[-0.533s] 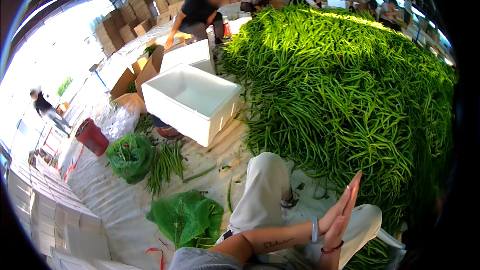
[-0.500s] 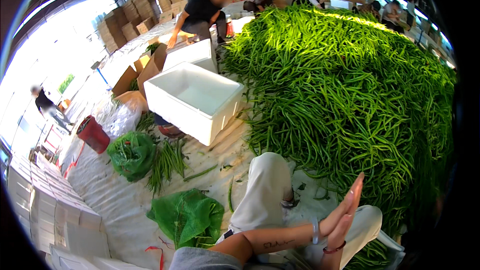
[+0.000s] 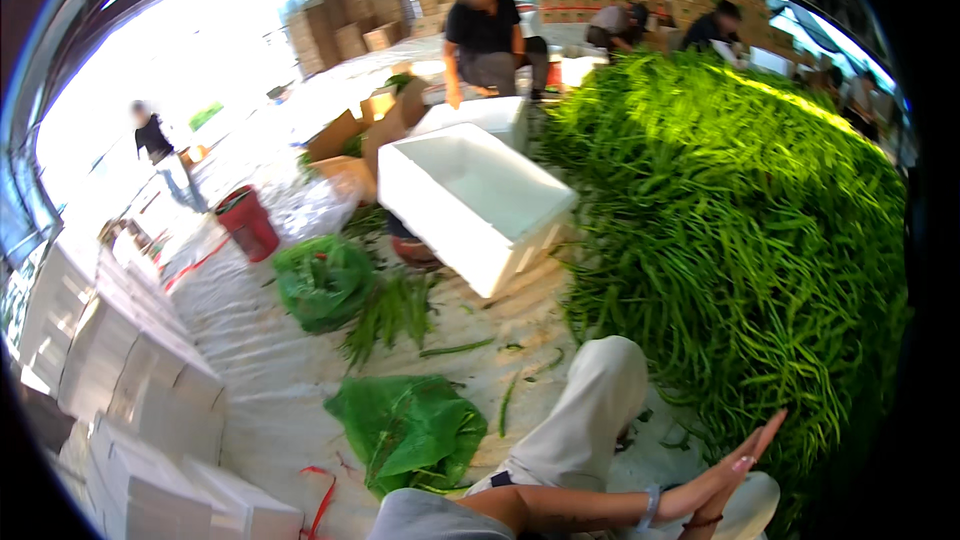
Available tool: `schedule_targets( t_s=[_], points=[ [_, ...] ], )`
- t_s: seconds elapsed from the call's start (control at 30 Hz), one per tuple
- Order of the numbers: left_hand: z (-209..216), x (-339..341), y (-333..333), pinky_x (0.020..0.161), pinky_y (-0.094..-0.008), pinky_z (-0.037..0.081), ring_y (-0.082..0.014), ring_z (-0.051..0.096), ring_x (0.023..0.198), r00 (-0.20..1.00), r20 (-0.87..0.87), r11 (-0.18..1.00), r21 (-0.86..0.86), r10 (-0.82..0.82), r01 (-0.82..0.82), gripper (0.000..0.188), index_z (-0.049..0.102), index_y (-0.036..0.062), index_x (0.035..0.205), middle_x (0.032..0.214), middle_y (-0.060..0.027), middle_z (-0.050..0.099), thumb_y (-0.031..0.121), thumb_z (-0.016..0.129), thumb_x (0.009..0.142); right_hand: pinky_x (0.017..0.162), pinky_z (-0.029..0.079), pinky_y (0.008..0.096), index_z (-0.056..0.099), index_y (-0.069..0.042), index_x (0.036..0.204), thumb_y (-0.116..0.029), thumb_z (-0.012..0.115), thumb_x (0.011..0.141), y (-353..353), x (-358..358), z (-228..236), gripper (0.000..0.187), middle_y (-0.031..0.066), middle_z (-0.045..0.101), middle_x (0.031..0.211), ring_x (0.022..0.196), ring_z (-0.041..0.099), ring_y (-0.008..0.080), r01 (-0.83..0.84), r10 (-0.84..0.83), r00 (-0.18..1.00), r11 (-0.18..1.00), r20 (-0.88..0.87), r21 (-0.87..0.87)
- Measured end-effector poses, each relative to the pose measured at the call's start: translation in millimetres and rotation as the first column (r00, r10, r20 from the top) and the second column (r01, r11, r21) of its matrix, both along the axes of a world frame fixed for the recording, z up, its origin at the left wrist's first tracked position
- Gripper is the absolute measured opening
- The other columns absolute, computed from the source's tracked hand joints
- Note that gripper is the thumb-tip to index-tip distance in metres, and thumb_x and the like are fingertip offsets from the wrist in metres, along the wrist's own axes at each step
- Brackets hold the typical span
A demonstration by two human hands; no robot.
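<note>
My left hand (image 3: 704, 487) and my right hand (image 3: 724, 500) are pressed palm to palm above my right leg, fingers stretched out and pointing away from me. A pale bangle circles the left wrist and a dark red band the right one. Neither hand appears to hold anything. Just beyond the fingertips rises a large heap of long green chili peppers (image 3: 720, 240). My bent left knee, in light trousers, stands left of the hands. A green mesh bag (image 3: 410, 430) lies slack on the ground sheet to the left of that knee.
A white foam box (image 3: 450, 210) stands tilted ahead, near an open cardboard carton (image 3: 335, 137). Left of them are a stuffed green mesh bag (image 3: 322, 283) and a red bucket (image 3: 247, 224). White boxes (image 3: 150, 380) line the left. Several people work at the back.
The view has swung left, so the scene sits farther right and is blurred. My hands stay pressed together, lower in the picture. The person in black behind the foam boxes is more upright.
</note>
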State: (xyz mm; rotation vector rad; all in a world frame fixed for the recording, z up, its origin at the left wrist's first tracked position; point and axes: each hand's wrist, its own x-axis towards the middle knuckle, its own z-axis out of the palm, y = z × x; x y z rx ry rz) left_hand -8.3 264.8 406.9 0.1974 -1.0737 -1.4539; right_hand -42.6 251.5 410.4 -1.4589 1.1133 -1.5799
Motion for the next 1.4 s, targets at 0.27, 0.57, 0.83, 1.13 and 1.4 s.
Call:
schedule_targets(
  t_s=[0.27, 0.57, 0.83, 1.13, 1.4],
  points=[
    [23.8, 39.7, -14.0, 0.106, -0.0307, -0.002, -0.0157, -0.004, 0.132, 0.988, -0.151, 0.979, 0.202, 0.004, 0.027, 0.061, -0.001, 0.0114, 0.138, 0.144, -0.0034, -0.001, 0.047, 0.013, 0.091, 0.101, 0.020, 0.0369, 0.019, -0.005, 0.134, -0.036, 0.030, 0.089, 14.0, 18.6, 10.2, 0.056, 0.0127, 0.023, 0.137, 0.126, 0.023, 0.0260, 0.114, -0.110, 0.990, 0.993, 0.093, -0.040],
    [-38.3, -14.6, -6.5, 0.106, -0.0334, 0.005, -0.0192, 0.002, 0.132, 0.976, 0.141, 0.981, 0.077, 0.167, -0.179, 0.059, 0.003, 0.0067, 0.137, 0.143, -0.0086, 0.007, 0.037, 0.025, 0.092, 0.100, 0.024, 0.0378, 0.023, -0.005, 0.133, -0.035, 0.031, 0.089, 11.0, 31.3, 15.6, 0.054, 0.0135, 0.027, 0.135, 0.124, 0.027, 0.0262, 0.137, -0.129, 0.983, 0.989, 0.130, -0.058],
    [-47.0, -25.0, -7.8, 0.105, -0.0341, 0.010, -0.0212, 0.007, 0.132, 0.964, 0.164, 0.961, 0.148, 0.210, -0.234, 0.059, 0.005, 0.0046, 0.137, 0.141, -0.0116, 0.012, 0.030, 0.032, 0.092, 0.098, 0.028, 0.0386, 0.026, -0.006, 0.132, -0.033, 0.033, 0.089, 4.4, 31.1, 16.7, 0.052, 0.0142, 0.030, 0.133, 0.122, 0.031, 0.0264, 0.164, -0.155, 0.977, 0.985, 0.149, -0.051],
    [-35.9, -19.0, -5.1, 0.102, -0.0340, 0.020, -0.0235, 0.020, 0.129, 0.951, -0.057, 0.917, 0.287, 0.304, -0.276, 0.051, 0.017, 0.0001, 0.135, 0.137, -0.0141, 0.024, 0.016, 0.038, 0.091, 0.092, 0.036, 0.0362, 0.038, -0.001, 0.123, -0.027, 0.037, 0.090, 7.9, 27.5, 18.7, 0.042, 0.0162, 0.040, 0.124, 0.113, 0.041, 0.0264, 0.203, -0.195, 0.978, 0.970, 0.074, -0.133],
    [-4.8, 42.7, -38.2, 0.096, -0.0293, 0.032, -0.0167, 0.044, 0.110, 0.920, 0.123, 0.879, 0.272, 0.373, -0.392, 0.038, 0.036, 0.0022, 0.126, 0.123, -0.0086, 0.044, 0.019, 0.040, 0.092, 0.103, 0.021, 0.0399, 0.023, -0.001, 0.133, -0.025, 0.040, 0.087, 7.0, -1.0, -25.2, 0.054, 0.0151, 0.020, 0.139, 0.128, 0.022, 0.0312, -0.288, 0.307, 0.949, 0.934, -0.064, 0.210]
  ],
)
